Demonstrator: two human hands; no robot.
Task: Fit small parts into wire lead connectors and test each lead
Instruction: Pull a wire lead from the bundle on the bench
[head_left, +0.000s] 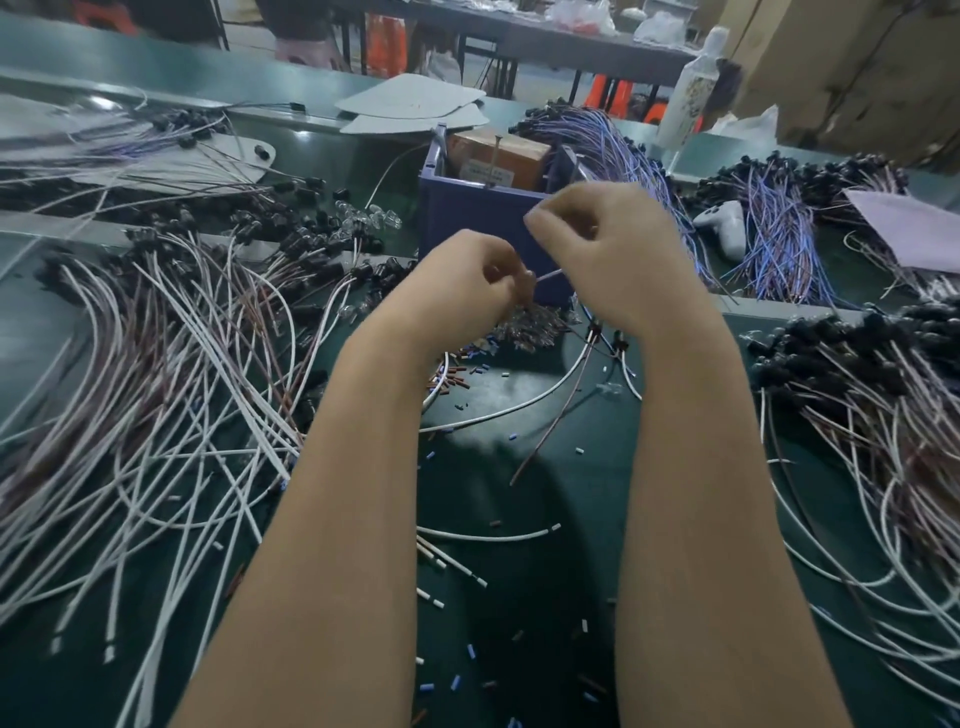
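Note:
Both hands are raised over the green table in front of a blue box (467, 218). My left hand (470, 288) is curled and pinches the end of a thin wire lead (548, 275) that runs toward the right hand. My right hand (608, 254) is curled too, its fingertips pinched on something small that I cannot make out. Below the hands lies a heap of small clear parts (530, 325). Two loose leads with black connectors (605, 338) rest just under my right wrist.
Piles of white and brown leads (156, 374) cover the left side; more leads (883, 395) lie at the right. Blue and purple leads (774, 234) and a white handheld device (727, 223) sit at the back right. Cut sleeve bits litter the table. A brown carton stands inside the blue box.

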